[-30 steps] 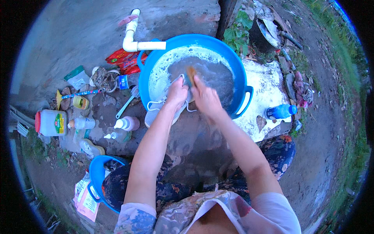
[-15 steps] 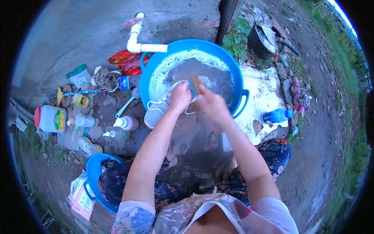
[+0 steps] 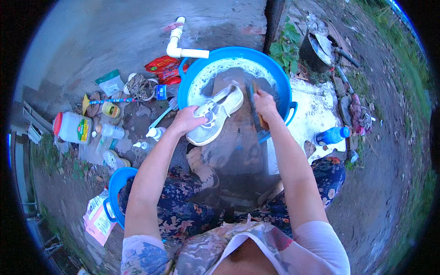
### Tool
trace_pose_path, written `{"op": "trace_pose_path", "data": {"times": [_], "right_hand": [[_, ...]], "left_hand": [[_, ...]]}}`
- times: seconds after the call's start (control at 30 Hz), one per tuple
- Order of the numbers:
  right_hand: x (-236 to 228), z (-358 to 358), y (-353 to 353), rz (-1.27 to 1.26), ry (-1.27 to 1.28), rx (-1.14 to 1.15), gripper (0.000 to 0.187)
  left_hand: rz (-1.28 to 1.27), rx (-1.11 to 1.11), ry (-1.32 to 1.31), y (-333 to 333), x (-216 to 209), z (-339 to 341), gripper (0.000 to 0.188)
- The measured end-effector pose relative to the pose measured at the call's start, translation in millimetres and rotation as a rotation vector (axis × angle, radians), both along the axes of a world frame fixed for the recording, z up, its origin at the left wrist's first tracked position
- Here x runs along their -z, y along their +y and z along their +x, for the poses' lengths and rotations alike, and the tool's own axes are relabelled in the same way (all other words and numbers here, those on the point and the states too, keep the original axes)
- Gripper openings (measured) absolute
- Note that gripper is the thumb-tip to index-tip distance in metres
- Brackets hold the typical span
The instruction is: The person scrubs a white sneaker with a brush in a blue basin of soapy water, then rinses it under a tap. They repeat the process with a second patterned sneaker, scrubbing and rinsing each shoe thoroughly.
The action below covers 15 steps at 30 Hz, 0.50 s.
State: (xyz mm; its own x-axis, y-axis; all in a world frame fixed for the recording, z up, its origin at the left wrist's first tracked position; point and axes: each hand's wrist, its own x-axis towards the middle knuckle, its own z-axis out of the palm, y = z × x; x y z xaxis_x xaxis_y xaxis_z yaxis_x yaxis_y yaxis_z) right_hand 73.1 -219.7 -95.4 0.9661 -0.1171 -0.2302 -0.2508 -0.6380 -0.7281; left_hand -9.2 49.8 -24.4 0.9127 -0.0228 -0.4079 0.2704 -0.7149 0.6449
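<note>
My left hand (image 3: 187, 120) is closed on the side of a light grey sneaker (image 3: 215, 114) with white laces. The sneaker is tilted over the near rim of a blue basin (image 3: 287, 87), its toe toward me and its heel away. In my right hand (image 3: 265, 104) is a wooden scrub brush (image 3: 263, 121), held upright just right of the shoe and apart from it. Dark bristles face the shoe. Foamy, murky water (image 3: 197, 87) fills the basin. A dark, wet surface reaches from the basin toward me; its kind is unclear.
A white pipe (image 3: 192, 52) juts over the basin's left rim. On the left stand a lidded plastic jar (image 3: 73, 127), squeeze bottles (image 3: 156, 133), another shoe (image 3: 115, 159) and a smaller blue tub (image 3: 120, 181). A blue bottle (image 3: 332, 136) lies on a white sheet (image 3: 311, 103) at the right.
My left hand has shifted from the shoe's opening to its side near the toe. The shoe now points its heel away. My right hand has moved the brush rightward, off the shoe.
</note>
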Motion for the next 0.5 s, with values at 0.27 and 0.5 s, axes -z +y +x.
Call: {"op": "trace_pose_path", "data": {"times": [0.27,0.5], "right_hand": [[-89,-48,33,-0.158,-0.263,-0.323,0.040],[-37,-33,39,-0.283,-0.219,-0.189,0.045]], "left_hand": [[0.293,-0.008,-0.644,-34,-7,-33,0.055],[0.223,0.061,-0.432,-45,-13,-26,0.052]]}}
